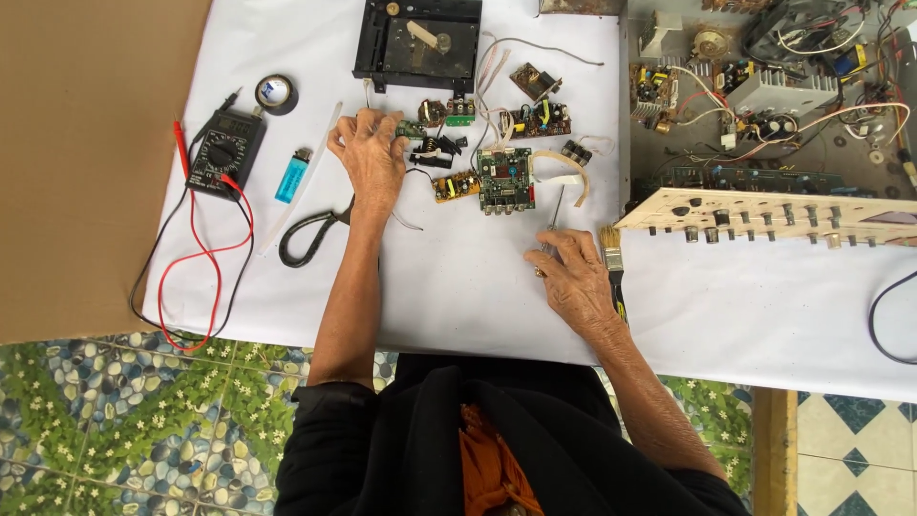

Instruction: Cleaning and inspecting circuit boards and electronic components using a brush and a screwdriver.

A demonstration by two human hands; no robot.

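The left hand [368, 158] pinned a small green circuit board [411, 127] at twelve o'clock, steadying it, while the right hand [573, 277] pinched a thin metal screwdriver [552, 218], tip toward twelve o'clock.

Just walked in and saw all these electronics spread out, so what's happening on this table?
A person is working over a white cloth strewn with small circuit boards. The left hand rests on a small green board among loose parts; the right hand lies by a thin screwdriver, with a paintbrush beside it. A multimeter, a blue lighter and an opened amplifier chassis sit nearby.
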